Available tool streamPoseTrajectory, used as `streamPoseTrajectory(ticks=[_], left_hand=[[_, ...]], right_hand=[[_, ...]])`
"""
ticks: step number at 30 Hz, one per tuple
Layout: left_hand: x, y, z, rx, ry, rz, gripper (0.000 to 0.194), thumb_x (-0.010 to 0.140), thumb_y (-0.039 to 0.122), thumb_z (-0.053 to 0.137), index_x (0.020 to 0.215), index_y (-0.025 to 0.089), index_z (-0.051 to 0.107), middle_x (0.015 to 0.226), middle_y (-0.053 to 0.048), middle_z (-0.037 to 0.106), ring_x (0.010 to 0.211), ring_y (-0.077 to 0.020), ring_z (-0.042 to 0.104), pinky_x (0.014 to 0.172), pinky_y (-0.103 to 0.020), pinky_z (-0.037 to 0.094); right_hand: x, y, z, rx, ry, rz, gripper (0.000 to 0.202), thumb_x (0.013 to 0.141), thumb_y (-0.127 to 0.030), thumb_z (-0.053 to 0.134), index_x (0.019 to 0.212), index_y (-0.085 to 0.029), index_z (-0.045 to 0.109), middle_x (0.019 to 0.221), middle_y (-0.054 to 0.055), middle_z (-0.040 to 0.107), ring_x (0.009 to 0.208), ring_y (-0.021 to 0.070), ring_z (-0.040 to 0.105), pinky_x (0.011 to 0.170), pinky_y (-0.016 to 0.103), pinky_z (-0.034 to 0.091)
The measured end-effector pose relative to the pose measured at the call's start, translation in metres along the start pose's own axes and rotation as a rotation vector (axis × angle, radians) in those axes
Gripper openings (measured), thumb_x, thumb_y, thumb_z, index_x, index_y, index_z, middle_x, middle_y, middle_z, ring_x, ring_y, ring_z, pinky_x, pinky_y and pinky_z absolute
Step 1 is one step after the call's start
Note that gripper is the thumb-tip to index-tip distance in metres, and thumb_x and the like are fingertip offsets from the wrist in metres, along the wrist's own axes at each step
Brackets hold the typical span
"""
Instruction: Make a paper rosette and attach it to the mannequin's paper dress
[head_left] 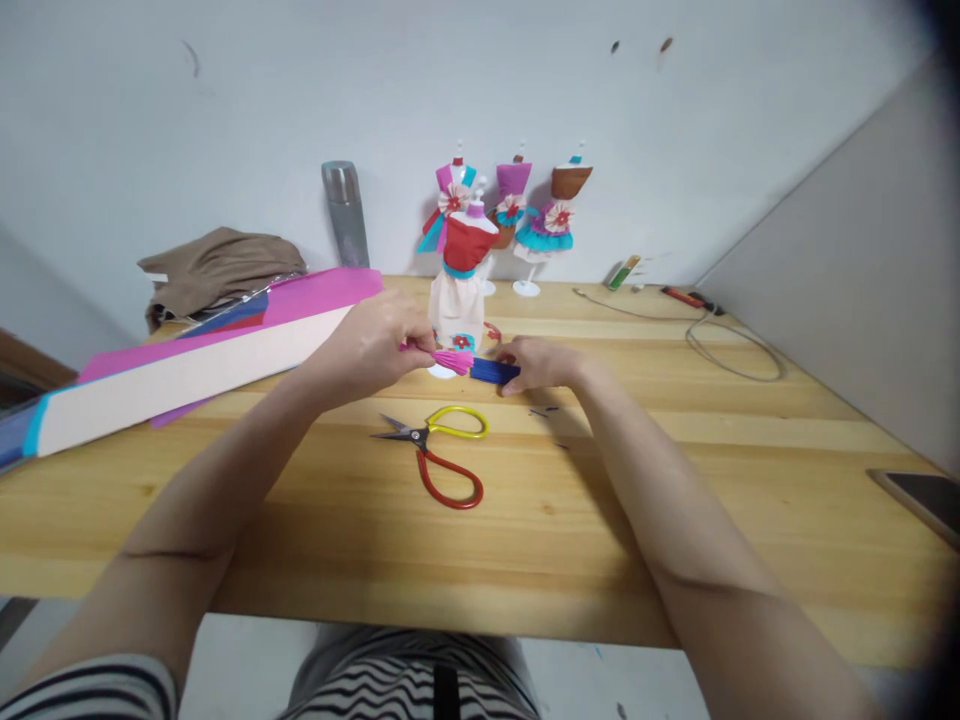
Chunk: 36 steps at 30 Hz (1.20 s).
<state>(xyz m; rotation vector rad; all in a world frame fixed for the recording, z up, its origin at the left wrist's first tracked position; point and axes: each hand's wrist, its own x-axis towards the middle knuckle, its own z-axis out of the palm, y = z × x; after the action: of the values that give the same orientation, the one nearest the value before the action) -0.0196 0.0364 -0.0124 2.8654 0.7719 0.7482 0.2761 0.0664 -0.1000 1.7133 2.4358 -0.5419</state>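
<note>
My left hand (386,338) pinches a gathered strip of pink crepe paper (453,361), whose ruffled end fans out to the right. In my right hand (541,364) is a dark blue pleated strip (493,371), gripped between thumb and fingers. The pink and blue ends meet or overlap; whether they are joined I cannot tell. Just behind them stands a small mannequin (471,245) in a red top, turquoise waistband and pale skirt with red flowers. Scissors (424,437) with one yellow and one red handle lie with blades apart on the table, nearer me.
Several dressed mannequins (559,215) stand at the wall beside a grey flask (346,215). Coloured paper sheets (195,375) and a brown cloth (225,268) lie left. A cable (697,345), a green-and-yellow tube (624,273) and a phone-like slab (919,500) are right on the wooden table (562,560).
</note>
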Motion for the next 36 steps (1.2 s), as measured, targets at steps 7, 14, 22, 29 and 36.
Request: streamPoseTrajectory(ticks=[7,14,22,29,36], left_hand=[[0.001,0.004,0.003,0.02,-0.105,0.01,0.018,0.081,0.013,0.063,0.064,0.016,0.067,0.067,-0.002,0.064,0.073,-0.0157,0.054,0.068,-0.028,0.038],[0.001,0.007,0.004,-0.05,-0.165,0.021,0.017,0.08,0.019,0.069,0.063,0.016,0.066,0.065,0.0,0.063,0.067,-0.0127,0.051,0.064,-0.026,0.036],[-0.003,0.019,0.012,-0.138,-0.114,0.054,0.012,0.078,0.018,0.075,0.067,0.017,0.07,0.079,-0.003,0.067,0.079,-0.0143,0.058,0.073,-0.025,0.042],[-0.005,0.038,0.008,-0.062,-0.025,0.092,0.022,0.079,0.014,0.073,0.059,0.017,0.064,0.107,-0.006,0.072,0.108,-0.0225,0.06,0.093,-0.034,0.046],[-0.004,0.032,0.015,-0.074,-0.087,0.105,0.02,0.079,0.017,0.075,0.061,0.019,0.067,0.085,-0.002,0.072,0.088,-0.0179,0.064,0.084,-0.03,0.048]], right_hand=[[0.005,-0.004,0.005,-0.049,0.032,-0.001,0.018,0.071,-0.02,0.07,0.089,-0.017,0.07,0.089,0.008,0.072,0.075,0.0187,0.059,0.066,0.029,0.038],[0.0,-0.009,0.003,0.078,0.055,-0.06,0.005,0.067,-0.015,0.062,0.066,-0.019,0.06,0.066,-0.001,0.06,0.064,0.0127,0.048,0.062,0.027,0.033],[-0.025,-0.035,-0.017,0.482,0.013,-0.235,0.018,0.07,-0.037,0.063,0.071,-0.02,0.059,0.065,-0.004,0.056,0.063,0.012,0.049,0.063,0.027,0.041],[-0.06,-0.094,-0.034,0.626,0.176,-0.258,0.007,0.07,-0.026,0.061,0.07,-0.019,0.06,0.063,-0.004,0.055,0.058,0.0099,0.044,0.059,0.026,0.037],[-0.069,-0.107,-0.034,0.551,0.276,-0.244,0.004,0.066,-0.022,0.057,0.064,-0.019,0.06,0.059,-0.004,0.053,0.054,0.0095,0.04,0.055,0.026,0.033]])
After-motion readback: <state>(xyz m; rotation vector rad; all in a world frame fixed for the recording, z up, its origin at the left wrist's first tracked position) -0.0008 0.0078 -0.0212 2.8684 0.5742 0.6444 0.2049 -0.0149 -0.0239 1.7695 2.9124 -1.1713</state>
